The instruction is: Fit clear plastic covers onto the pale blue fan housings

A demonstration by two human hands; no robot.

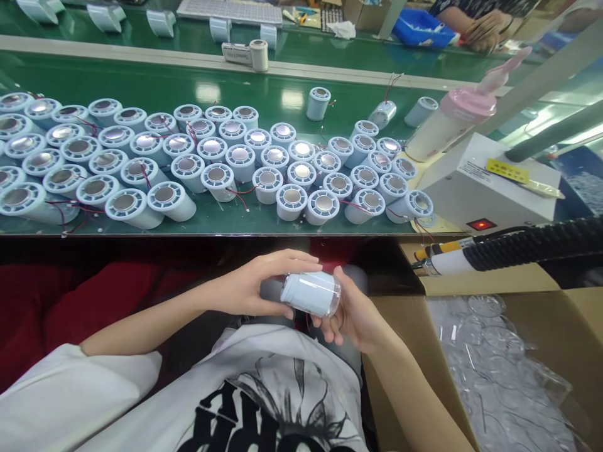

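A light blue cylinder (pixel 308 293) lies nearly sideways between my hands, above my lap. A transparent plastic cup or sleeve surrounds it, its rim showing at the right end. My left hand (pixel 264 282) curves round the left end, fingers along the top and thumb below. My right hand (pixel 355 311) grips the right end, with some fingertips hidden beneath. On the bench in front stand many similar blue cylinders (pixel 323 204) with round metallic discs in their top ends. Thin red and dark wires trail from several of them.
At right, an open cardboard box (pixel 396 364) holds transparent plastic cups (pixel 499 351). Above it are an electric screwdriver (pixel 452 260) and a grey box (pixel 490 182) with a lit red switch. A pink-topped bottle (pixel 443 125) stands behind. Across the green bench (pixel 155 81), another person's hands (pixel 487 31) rest together.
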